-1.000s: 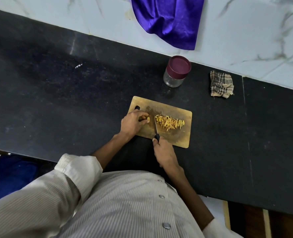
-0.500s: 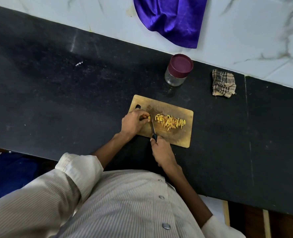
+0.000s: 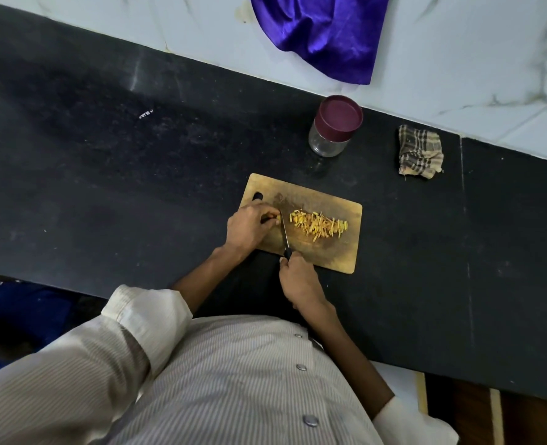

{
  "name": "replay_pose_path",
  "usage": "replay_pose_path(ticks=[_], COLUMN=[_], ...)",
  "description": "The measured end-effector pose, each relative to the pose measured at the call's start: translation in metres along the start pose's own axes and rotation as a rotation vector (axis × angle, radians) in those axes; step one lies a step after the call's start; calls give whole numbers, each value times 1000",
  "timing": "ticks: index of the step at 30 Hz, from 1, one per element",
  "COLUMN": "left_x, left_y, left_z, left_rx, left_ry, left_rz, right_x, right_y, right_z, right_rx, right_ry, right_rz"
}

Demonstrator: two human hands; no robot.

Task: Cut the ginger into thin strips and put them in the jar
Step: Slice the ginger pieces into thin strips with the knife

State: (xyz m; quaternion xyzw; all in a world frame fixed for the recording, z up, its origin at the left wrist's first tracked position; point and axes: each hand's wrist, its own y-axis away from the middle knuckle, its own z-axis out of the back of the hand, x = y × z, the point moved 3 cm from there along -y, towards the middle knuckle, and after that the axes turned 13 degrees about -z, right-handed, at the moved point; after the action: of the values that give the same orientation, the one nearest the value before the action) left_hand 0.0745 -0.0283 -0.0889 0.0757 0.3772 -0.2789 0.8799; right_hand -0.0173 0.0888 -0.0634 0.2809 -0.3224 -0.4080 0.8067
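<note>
A wooden cutting board [image 3: 326, 258] lies on the black counter. A pile of yellow ginger strips [image 3: 320, 225] spreads over its middle. My left hand [image 3: 249, 226] pinches a small remaining piece of ginger [image 3: 275, 219] at the board's left side; most of that piece is hidden under my fingers. My right hand [image 3: 299, 281] grips the black handle of a knife [image 3: 284, 234], whose blade runs right beside my left fingertips. A glass jar [image 3: 333, 131] with a maroon lid on stands behind the board.
A checked cloth [image 3: 419, 152] lies to the right of the jar. A purple cloth [image 3: 323, 30] hangs over the white marble wall behind. The counter's front edge runs close to my body.
The knife blade has shifted left, from beside the strip pile to right against the ginger piece under my left fingers. The view has drifted slightly.
</note>
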Motion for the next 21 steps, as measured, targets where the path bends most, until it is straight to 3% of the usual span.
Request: replay_pose_path(ticks=[21], left_x=[-5], left_y=[0], left_z=[4], left_rx=[14], left_ry=[-18], left_rz=[-22], right_x=[4], right_y=[-8], right_z=[-6], right_rx=[-101], right_ry=[19], right_rz=[73])
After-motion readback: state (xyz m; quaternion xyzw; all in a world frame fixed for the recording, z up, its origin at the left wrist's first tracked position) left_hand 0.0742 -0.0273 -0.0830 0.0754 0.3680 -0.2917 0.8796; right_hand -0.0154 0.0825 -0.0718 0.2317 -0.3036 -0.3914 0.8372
